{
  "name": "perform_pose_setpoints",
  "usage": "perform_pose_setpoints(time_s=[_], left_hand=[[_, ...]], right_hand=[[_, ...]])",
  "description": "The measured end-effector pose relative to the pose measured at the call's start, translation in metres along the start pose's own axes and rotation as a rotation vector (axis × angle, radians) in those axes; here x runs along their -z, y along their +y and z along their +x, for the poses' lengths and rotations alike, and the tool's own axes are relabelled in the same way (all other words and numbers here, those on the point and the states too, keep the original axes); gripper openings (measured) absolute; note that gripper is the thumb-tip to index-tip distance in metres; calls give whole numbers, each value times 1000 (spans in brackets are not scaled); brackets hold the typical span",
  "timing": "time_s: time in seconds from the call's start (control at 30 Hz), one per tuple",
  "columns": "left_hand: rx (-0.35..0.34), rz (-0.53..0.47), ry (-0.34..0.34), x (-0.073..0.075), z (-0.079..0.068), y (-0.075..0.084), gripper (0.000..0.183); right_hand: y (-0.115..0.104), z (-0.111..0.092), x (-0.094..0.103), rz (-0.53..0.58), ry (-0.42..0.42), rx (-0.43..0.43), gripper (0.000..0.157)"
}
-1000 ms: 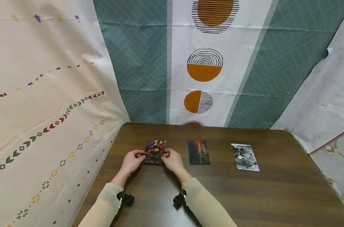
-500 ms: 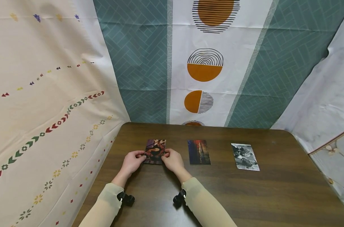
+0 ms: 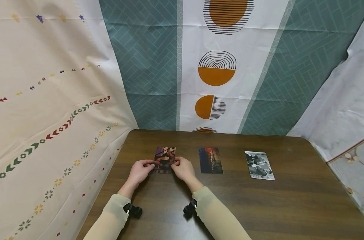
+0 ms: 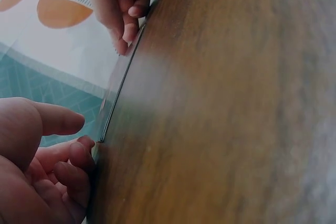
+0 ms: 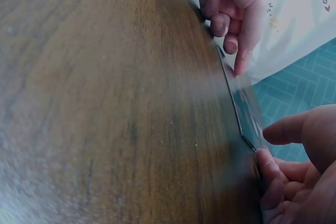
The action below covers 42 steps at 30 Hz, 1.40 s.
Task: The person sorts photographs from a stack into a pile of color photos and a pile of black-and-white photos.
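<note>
A picture card (image 3: 164, 159) with a dark purple and orange print lies at the left of the brown table (image 3: 230, 206). My left hand (image 3: 141, 170) holds its left edge and my right hand (image 3: 182, 169) its right edge. Both thumbs reach over the face of the card, with the other fingers curled at its sides. In the left wrist view, the card's near edge (image 4: 123, 83) shows as a thin dark line close to the wood. The right wrist view shows the fingertips right at the card's corner (image 5: 251, 141).
To the right of my hands lies a blue and red picture card (image 3: 210, 161). Farther right is a black-and-white photo card (image 3: 259, 165), slightly turned. A patterned teal and white curtain (image 3: 152, 66) hangs behind the table, with cream cloth (image 3: 50, 116) on the left.
</note>
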<state>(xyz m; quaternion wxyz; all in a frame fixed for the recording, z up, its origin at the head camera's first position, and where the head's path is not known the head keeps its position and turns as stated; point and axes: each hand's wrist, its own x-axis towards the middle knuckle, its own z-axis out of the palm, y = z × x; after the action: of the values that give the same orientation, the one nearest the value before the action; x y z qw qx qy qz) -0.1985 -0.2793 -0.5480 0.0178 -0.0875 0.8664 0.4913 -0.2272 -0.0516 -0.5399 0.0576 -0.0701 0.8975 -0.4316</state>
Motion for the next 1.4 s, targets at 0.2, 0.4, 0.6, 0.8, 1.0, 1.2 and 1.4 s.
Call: perform_pose_setpoints(time_s=[0.2, 0.4, 0.6, 0.8, 1.0, 1.2, 1.4], left_hand=[[-6, -14, -7, 0, -3, 2, 34], [-2, -40, -18, 0, -4, 4, 35], [2, -58, -26, 0, -4, 4, 35], [17, -71, -23, 1, -3, 3, 34], [22, -92, -22, 1, -2, 2, 34], [12, -121, -4, 1, -1, 2, 33], [-8, -132, 11, 0, 2, 4, 32]], right_hand=[[0, 0, 2, -14, -3, 6, 42], [0, 1, 2, -17, -4, 6, 41], [1, 1, 3, -19, -4, 6, 41], [2, 1, 3, -12, -7, 13, 42], [2, 0, 4, 11, -12, 24, 41], [6, 1, 4, 56, -34, 33, 41], [8, 2, 7, 117, -51, 45, 40]])
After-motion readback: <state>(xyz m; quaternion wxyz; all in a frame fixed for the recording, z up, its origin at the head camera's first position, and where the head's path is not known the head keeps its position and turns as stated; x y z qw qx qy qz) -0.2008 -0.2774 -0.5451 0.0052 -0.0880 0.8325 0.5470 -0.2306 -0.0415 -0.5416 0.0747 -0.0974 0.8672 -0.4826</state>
